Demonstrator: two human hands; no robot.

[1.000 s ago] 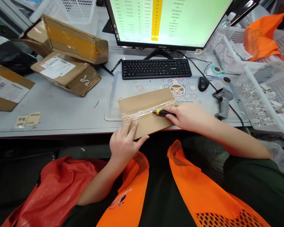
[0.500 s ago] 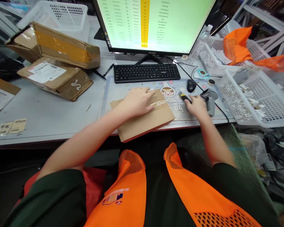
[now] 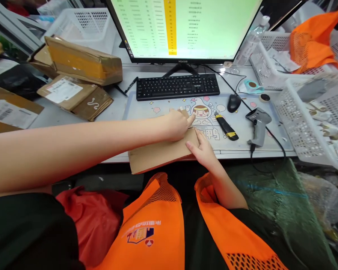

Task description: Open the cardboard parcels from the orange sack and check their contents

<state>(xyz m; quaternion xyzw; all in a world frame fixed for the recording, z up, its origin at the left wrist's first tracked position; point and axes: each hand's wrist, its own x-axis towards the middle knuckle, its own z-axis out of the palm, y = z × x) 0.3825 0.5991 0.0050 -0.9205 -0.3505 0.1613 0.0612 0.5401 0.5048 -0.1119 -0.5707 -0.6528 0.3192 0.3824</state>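
Note:
A flat brown cardboard box (image 3: 160,154) rests on the printed desk mat at the front edge of the desk, its near corner jutting over the edge. My left hand (image 3: 178,124) is closed at the box's far right end; part of its grip is hidden behind the fingers. At the right end my right hand (image 3: 202,149) grips the box, thumb on top. A black and yellow utility knife (image 3: 227,127) lies on the mat right of the box, apart from both hands.
Behind the mat stand a black keyboard (image 3: 177,87) and a monitor (image 3: 186,30). A mouse (image 3: 234,102) and a grey barcode scanner (image 3: 259,125) lie to the right, beside white baskets (image 3: 304,123). Cardboard boxes (image 3: 73,95) are stacked at the left.
My right hand has let go of the utility knife, leaving it on the mat, and has moved left onto the box. My left hand has shifted toward the box's right end.

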